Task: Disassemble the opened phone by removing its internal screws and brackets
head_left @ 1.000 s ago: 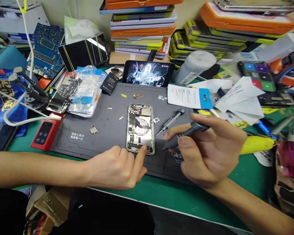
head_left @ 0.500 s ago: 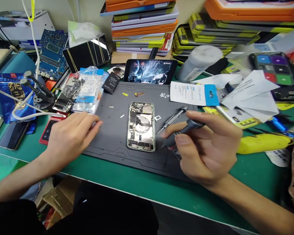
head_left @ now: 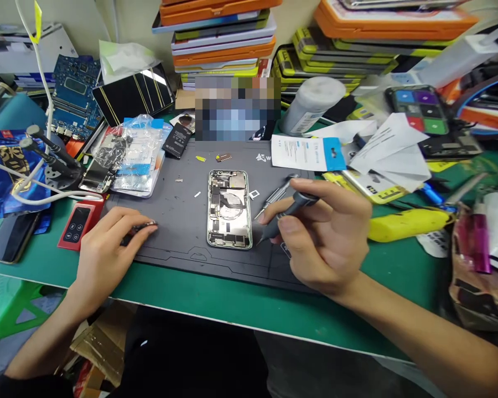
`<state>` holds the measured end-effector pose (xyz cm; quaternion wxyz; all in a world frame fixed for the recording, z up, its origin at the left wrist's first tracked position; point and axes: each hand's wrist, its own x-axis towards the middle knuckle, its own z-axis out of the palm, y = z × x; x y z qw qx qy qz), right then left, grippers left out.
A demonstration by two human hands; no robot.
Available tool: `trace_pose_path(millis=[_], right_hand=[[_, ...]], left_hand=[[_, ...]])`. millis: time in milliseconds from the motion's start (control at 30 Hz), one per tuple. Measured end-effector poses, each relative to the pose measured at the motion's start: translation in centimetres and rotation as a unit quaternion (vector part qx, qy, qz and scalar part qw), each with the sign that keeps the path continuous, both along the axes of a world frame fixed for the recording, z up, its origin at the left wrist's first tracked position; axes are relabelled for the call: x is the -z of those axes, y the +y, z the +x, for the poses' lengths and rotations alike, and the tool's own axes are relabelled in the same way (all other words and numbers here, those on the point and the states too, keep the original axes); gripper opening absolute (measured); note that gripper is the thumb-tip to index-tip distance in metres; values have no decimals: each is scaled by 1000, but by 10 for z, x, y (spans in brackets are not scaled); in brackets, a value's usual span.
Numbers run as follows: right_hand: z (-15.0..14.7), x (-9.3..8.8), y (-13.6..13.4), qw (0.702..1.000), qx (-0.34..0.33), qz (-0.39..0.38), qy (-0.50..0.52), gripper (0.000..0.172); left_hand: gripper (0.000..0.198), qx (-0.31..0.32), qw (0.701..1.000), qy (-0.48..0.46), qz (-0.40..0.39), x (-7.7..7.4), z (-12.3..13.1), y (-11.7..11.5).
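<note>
Two screwdrivers (head_left: 274, 194), one phone (head_left: 228, 209) (opened)

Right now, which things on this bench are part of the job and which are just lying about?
In use: opened phone, dark screwdriver in right hand, small metal part at left hand, grey mat.
Lying about: second screwdriver, yellow object, white bottle, red device, circuit board.

One head-worn view looks forward and down from the near edge of the counter (head_left: 232, 307). It sits close above the mat (head_left: 178, 221).
</note>
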<state>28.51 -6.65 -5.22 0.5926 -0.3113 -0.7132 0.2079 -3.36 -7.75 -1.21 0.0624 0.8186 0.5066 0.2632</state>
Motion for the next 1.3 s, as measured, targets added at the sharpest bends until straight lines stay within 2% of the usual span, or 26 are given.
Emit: trace_pose_path(millis=[67, 133, 233, 333, 533, 667, 767, 900, 967, 1067, 1167, 1300], right_hand=[[1, -1, -1, 1000, -4, 2, -14, 70], [1, -1, -2, 1000, -5, 4, -26, 70], [2, -2, -3, 999, -8, 3, -32, 68], [1, -2, -3, 999, -15, 2, -29, 67], [0, 1, -4, 1000, -21, -5, -22, 66], [1, 3, -3, 999, -15, 3, -39, 65], [1, 4, -2, 998, -17, 21, -48, 66], [1, 2, -3, 998, -20, 26, -54, 66], [1, 2, -5, 998, -21, 11, -57, 65], [2, 2, -8, 998, -24, -9, -60, 65], [2, 3, -9, 998, -22, -16, -64, 65], [2, 3, -9, 997, -17, -23, -73, 65]], left_hand=[[13, 50, 997, 2, -51, -5, 4, -4], [18, 97, 992, 52, -61, -6, 11, -7], [24, 89, 991, 95, -34, -2, 21, -8], [30, 68, 993, 83, -43, 2, 26, -8], [26, 159, 981, 99, -48, -3, 27, -4], [22, 139, 983, 103, -62, -4, 35, -4], [23, 101, 989, 104, -32, 0, 44, -7], [41, 62, 991, 121, 14, 2, 50, -11], [42, 69, 990, 119, -11, 1, 48, -10], [29, 106, 985, 121, -58, -2, 41, -6], [22, 136, 981, 130, -52, -2, 36, -2], [17, 128, 983, 123, -56, -2, 38, -1]])
